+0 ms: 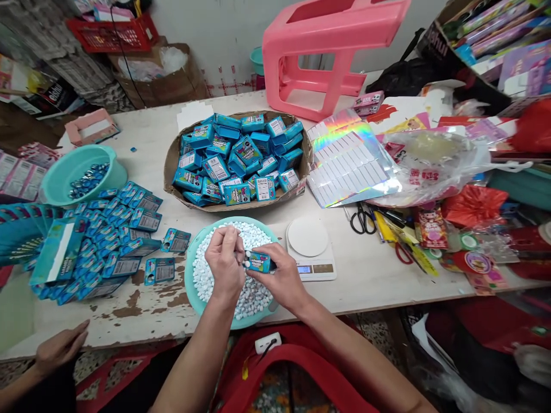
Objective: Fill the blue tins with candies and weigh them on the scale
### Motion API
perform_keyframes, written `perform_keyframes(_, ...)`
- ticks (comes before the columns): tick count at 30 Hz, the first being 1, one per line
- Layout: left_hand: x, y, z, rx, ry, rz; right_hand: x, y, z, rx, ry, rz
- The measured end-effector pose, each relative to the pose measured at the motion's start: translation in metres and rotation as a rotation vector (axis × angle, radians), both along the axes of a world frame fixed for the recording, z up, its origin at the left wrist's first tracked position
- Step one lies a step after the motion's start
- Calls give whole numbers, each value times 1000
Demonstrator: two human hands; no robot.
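Observation:
Over a teal basin [198, 298] of small white candies [252, 298], my right hand [282, 278] grips a small blue box [259, 262] lying on its side. My left hand [224, 258] is closed beside the box's left end, fingers pressed together; a few white candies show between hand and box. Whatever else the left hand holds is hidden. Just right of the basin sits a white scale [307, 238] with a lit display. Behind the basin, a cardboard tray [169, 166] holds several blue boxes [245, 155].
More small blue boxes [142, 221] are piled at left, near a teal bowl [116, 169] of shiny pieces. A person's hand [62, 347] rests at the table's lower left edge. Black scissors [363, 219], a pink stool [275, 71] and a holographic sheet [322, 198] lie rightward.

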State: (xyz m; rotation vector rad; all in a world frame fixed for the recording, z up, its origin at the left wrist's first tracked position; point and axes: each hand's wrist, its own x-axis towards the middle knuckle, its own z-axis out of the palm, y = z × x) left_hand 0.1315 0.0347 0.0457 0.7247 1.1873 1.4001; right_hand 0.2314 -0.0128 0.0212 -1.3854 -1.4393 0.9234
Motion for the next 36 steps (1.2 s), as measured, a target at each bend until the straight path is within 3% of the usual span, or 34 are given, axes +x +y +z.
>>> perform_keyframes(4,4,-3,-3,15,217,-212,4,-1,1,-33,-59,8)
perform_keyframes(6,4,-4,-4,34,274,-251,8,-3,2,-41,-41,-6)
perform_keyframes(11,-4,-1,0,-13,-44,-221,14,-5,1,-41,40,-74)
perform_keyframes(13,-11,0,0,2,-52,-190,16,-6,0,-49,83,-79)
perform_keyframes(16,-26,0,-7,18,104,-150,23,-7,-4,-56,201,-79)
perform_keyframes(19,-45,-3,-27,-37,407,-135,38,-9,-12,-39,265,-149)
perform_keyframes(23,-65,0,-53,-8,852,-318,71,-8,-33,-57,237,-298)
perform_keyframes(26,-66,32,-63,126,1035,-324,98,1,-60,-75,198,-433)
perform_keyframes(28,-62,74,-69,214,1166,-283,112,8,-81,-71,149,-490)
perform_keyframes(30,-54,126,-77,250,1315,-335,122,14,-99,-65,104,-515)
perform_keyframes(33,-43,192,-95,74,1450,-475,131,17,-114,-81,70,-478)
perform_keyframes(36,-39,220,-114,-118,1500,-568,139,11,-113,-78,35,-447)
